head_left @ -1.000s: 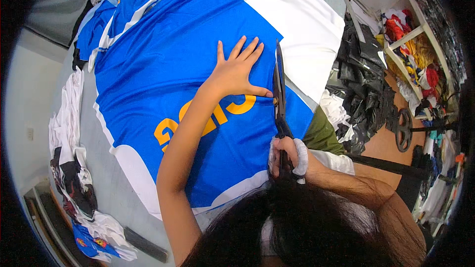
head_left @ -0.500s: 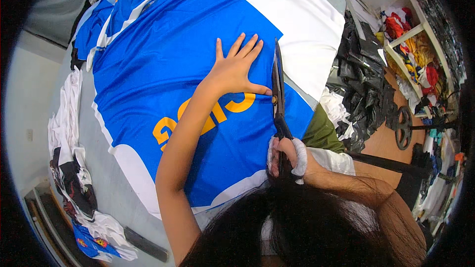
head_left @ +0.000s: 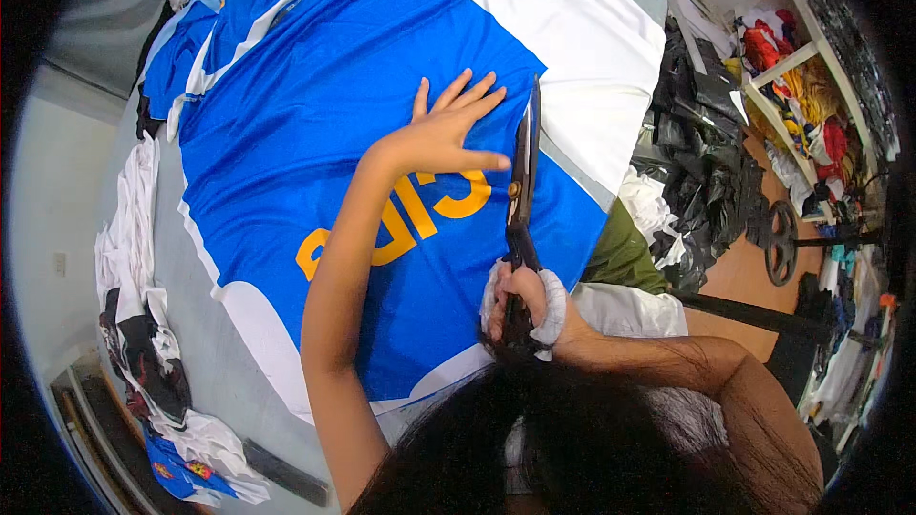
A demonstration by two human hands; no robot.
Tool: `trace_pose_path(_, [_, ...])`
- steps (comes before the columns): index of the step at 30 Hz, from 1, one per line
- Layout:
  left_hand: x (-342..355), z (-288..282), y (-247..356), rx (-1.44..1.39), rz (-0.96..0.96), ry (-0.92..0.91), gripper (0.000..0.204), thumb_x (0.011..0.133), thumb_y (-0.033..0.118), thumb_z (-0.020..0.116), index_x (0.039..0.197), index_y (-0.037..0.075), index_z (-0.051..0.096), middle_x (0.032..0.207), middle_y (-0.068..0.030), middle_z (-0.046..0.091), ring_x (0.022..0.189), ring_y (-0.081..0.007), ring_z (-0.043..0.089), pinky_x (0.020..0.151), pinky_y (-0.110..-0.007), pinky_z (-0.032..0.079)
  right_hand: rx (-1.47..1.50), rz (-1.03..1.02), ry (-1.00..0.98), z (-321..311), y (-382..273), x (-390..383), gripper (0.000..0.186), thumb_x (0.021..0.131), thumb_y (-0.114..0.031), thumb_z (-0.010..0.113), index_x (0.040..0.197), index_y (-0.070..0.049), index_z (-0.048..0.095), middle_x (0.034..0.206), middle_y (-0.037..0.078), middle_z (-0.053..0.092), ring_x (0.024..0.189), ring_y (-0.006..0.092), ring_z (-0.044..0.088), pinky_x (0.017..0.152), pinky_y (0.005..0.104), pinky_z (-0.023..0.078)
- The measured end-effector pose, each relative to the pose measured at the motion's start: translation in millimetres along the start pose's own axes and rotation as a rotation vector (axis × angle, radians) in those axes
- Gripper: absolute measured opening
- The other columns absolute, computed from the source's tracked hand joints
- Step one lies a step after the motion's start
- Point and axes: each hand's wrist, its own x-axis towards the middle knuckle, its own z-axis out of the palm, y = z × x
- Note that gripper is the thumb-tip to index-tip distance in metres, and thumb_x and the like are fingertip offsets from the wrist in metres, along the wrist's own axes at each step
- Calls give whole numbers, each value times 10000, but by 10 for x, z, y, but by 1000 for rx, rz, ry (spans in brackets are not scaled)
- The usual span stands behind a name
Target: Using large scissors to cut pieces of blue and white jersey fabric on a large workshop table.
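Observation:
A large blue cloth (head_left: 286, 143) with orange lettering and white borders lies spread over the grey table. My left hand (head_left: 434, 138) rests on it with fingers spread, its thumb stretched toward the scissor blades. In my right hand (head_left: 525, 300) are big dark scissors (head_left: 518, 191) whose handles are wrapped in pale padding. Their blades point away from me along the right part of the blue cloth, near its white section (head_left: 563, 29). The tips are close together by the cloth's corner. Dark hair covers the near side of the cloth and the ends of the handles.
Crumpled white and dark garments (head_left: 134, 257) hang along the table's left edge. Black plastic bags (head_left: 687, 143) and an olive cloth (head_left: 625, 253) lie to the right. Beyond stand a shelf (head_left: 782, 67) with colourful fabrics and a black handwheel (head_left: 780, 243).
The scissors and my right hand have shifted left and slightly toward me. My left hand has tilted, its wrist moving left and its thumb lifting away from the scissors.

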Motion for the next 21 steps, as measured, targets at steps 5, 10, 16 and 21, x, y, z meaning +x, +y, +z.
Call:
trace_pose_path(5, [-29,-69,-101,-52,-38,-44,896,625,528,715,1388,289,311,1495,-43,150,1381,-267,81,1072,-532,26,107,-82,-96,112,125,101,238,878,-262,464,785,-43,455,595,105,521,557,229,549,539,324,447])
trace_pose_path(10, [-50,-89,-47,-31,-60,-30,951,552,554,747,1375,324,329,1493,-48,158,1377,-295,80,1067,-548,7,312,-102,-154,150,300,242,141,842,-168,533,811,-67,440,609,118,474,551,272,540,553,417,467])
trace_pose_path(16, [-54,-117,-9,13,-75,-66,991,555,525,761,1396,328,274,1501,-29,122,1380,-297,60,1065,-555,4,415,-136,-185,230,249,251,138,832,-142,530,806,-61,421,642,114,468,550,274,533,559,444,479])
trace_pose_path(21, [-59,-87,-43,-19,-65,-44,1041,502,594,750,1392,309,293,1496,-46,142,1379,-301,56,1050,-583,-9,375,-50,-103,339,141,226,143,840,-155,506,822,-55,405,651,129,473,563,281,533,609,471,504])
